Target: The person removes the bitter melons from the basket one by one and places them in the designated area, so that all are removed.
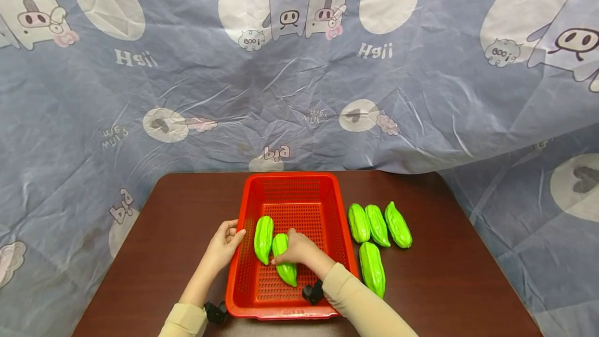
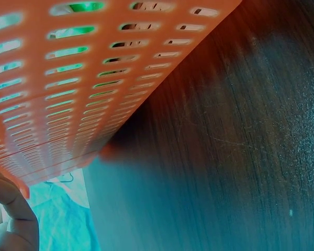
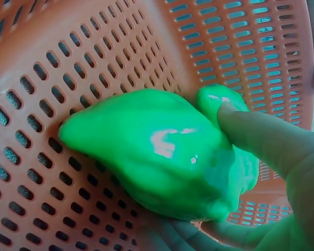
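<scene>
A red plastic basket [image 1: 329,243] with slotted walls stands on the table. My left hand [image 1: 225,242] holds its left rim, thumb on top and fingers curled at the outside; part of this hand [image 2: 13,217] shows at the edge of the left wrist view. Inside the basket, my right hand [image 1: 299,248] grips a bright green bitter melon [image 1: 288,273] between thumb and fingers. In the right wrist view this bitter melon [image 3: 152,146] lies close over the slotted floor, its narrow tip pointing left. Another bitter melon [image 1: 264,238] lies in the basket just left of it.
To the basket's right, several more bitter melons lie on the dark wooden table [image 1: 449,274]: three at the back, such as the rightmost bitter melon [image 1: 398,227], and a nearer bitter melon [image 1: 372,269] beside the basket wall. A patterned grey-blue cloth [image 1: 290,82] hangs behind the table.
</scene>
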Tool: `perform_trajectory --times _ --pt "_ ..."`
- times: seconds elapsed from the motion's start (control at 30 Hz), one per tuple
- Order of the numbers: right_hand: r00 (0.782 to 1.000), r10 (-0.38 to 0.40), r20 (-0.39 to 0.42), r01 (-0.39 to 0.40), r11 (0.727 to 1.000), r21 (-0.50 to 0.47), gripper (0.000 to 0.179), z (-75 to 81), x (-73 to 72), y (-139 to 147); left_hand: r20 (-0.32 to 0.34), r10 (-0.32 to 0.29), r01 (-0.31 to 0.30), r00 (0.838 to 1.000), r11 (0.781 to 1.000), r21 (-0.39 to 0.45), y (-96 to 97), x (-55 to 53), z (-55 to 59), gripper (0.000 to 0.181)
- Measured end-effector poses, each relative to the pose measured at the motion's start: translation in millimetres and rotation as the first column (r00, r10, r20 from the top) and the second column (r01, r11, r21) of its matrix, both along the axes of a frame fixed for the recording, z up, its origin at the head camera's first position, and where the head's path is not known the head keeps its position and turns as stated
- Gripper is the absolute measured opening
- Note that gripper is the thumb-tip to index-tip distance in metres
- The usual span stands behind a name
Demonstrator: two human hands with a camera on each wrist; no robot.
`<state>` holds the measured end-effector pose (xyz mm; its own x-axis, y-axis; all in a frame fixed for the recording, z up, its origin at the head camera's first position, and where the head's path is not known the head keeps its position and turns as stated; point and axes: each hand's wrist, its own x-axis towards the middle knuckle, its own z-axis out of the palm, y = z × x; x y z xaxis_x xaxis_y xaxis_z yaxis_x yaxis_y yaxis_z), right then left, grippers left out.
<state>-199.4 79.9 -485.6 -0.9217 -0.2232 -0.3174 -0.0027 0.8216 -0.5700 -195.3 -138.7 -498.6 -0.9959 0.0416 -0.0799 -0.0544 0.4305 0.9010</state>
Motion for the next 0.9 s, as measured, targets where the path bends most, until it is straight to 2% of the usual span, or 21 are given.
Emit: perform_trajectory --times 0.33,0.53,0.6,0.9 --pt "1.000 -0.015 0.008 0.015 1.000 0.010 0.077 -0.3 -1.6 -1 -0.019 0.004 -0.004 1.000 1.000 0.000 1.1 -0.7 -0.5 0.043" --pt "0.999 -0.030 0.020 0.030 0.999 -0.029 0.087 2.1 -1.4 2 -0.001 0.002 -0.003 1.000 1.000 -0.010 1.4 0.5 -0.5 0.044" --pt "0.999 -0.033 0.022 0.034 0.998 -0.045 0.090 4.7 -1.7 3 -0.002 0.003 -0.003 1.000 1.000 -0.008 1.6 0.4 -0.7 0.044" --pt "0.997 -0.053 -0.049 0.048 0.995 -0.089 0.075 27.4 -5.1 7 -0.005 0.004 -0.004 1.000 1.000 -0.014 -0.7 -0.1 -0.9 0.045"
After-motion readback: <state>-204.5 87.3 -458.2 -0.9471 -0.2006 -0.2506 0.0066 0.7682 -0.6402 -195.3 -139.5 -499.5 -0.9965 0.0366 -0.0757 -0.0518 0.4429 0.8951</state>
